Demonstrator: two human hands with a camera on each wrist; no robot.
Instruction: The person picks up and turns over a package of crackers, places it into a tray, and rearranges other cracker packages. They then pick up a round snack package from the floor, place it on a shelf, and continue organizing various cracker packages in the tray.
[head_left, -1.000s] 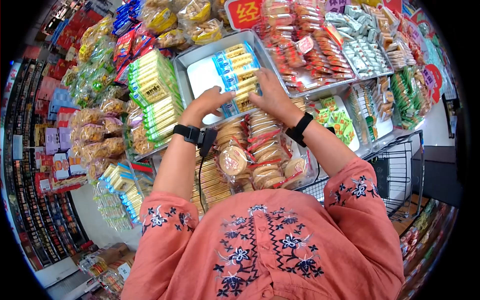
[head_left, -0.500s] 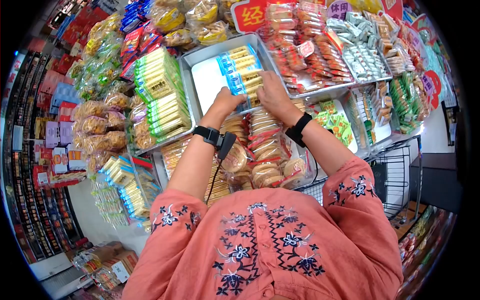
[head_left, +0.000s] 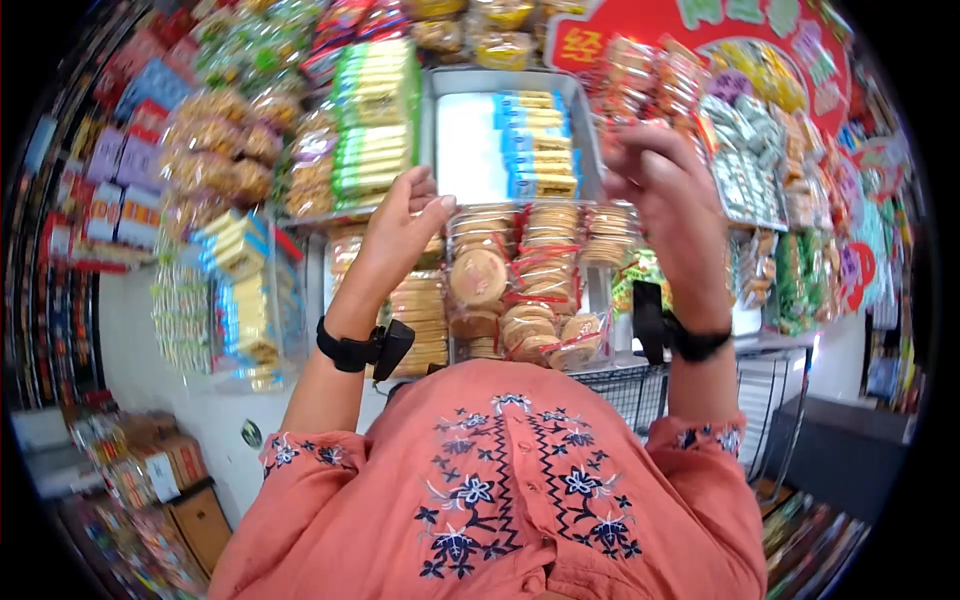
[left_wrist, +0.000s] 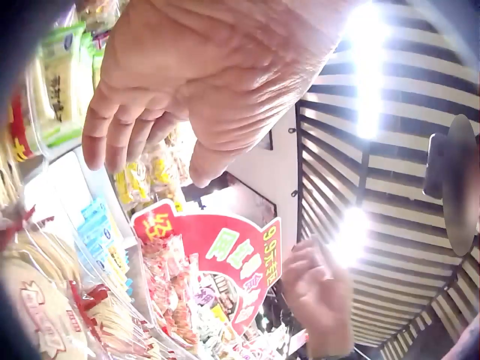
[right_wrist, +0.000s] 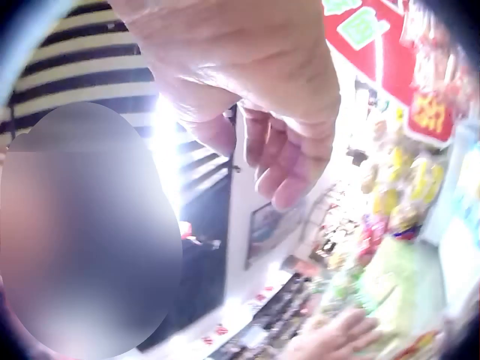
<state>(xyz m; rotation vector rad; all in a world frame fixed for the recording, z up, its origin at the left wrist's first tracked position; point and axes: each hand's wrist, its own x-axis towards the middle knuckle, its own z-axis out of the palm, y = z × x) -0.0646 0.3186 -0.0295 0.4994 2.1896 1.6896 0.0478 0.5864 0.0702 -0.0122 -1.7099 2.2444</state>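
Packets in blue and yellow wrapping are lined up in a column along the right part of a grey-rimmed tray, whose white base is exposed on the left. The left hand is held near the tray's lower left corner, with its thumb spread from loosely bent fingers and nothing gripped; whether the tray's edge is touched cannot be told. The right hand is raised just beyond the tray's right side and is blurred in the head view; in the right wrist view its thumb and fingers are seen apart, loosely curved, with nothing pinched between them. Black bands are worn on both wrists, and a coral shirt with dark and white floral embroidery is worn by the person. Bags of round biscuits are heaped on the person's side of the tray. Green and yellow packets are piled just beside the tray on its left, while red-wrapped snacks are stacked to its right, with pale wrapped pieces laid farther over. Behind these, a red sign is displayed. At the lower right, a wire cart is partly seen.
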